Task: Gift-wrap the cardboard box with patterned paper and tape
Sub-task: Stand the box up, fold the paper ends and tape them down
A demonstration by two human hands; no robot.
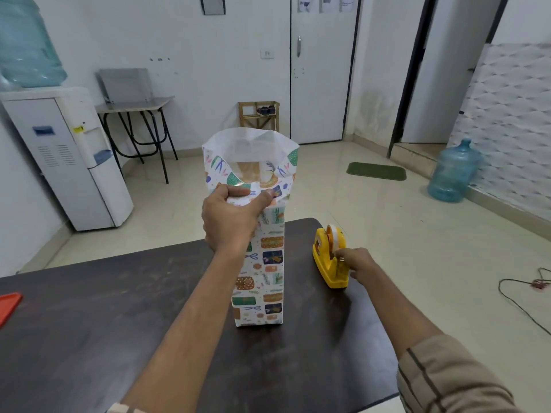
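The cardboard box point(258, 272), already sleeved in patterned paper point(250, 162), stands upright on end near the middle of the desk point(89, 323). The paper rises past the top of the box as an open tube.

The left hand point(231, 217) pinches the near flap of paper down against the top edge; its grip is closed on that fold. The right hand point(354, 263) reaches to the yellow tape dispenser point(329, 260), fingertips at the cutter end. Whether they already hold the tape end cannot be told.

Step in hand, as judged: secure the top fold.
- Keep the left grip firm so the crease does not spring open.
- Draw a short strip and tear it against the blade.
- Steady the tall box; it may tip.

The dispenser sits close to the desk's far right edge. Free surface lies to the left, as far as a red object point(9, 305) at the left edge.
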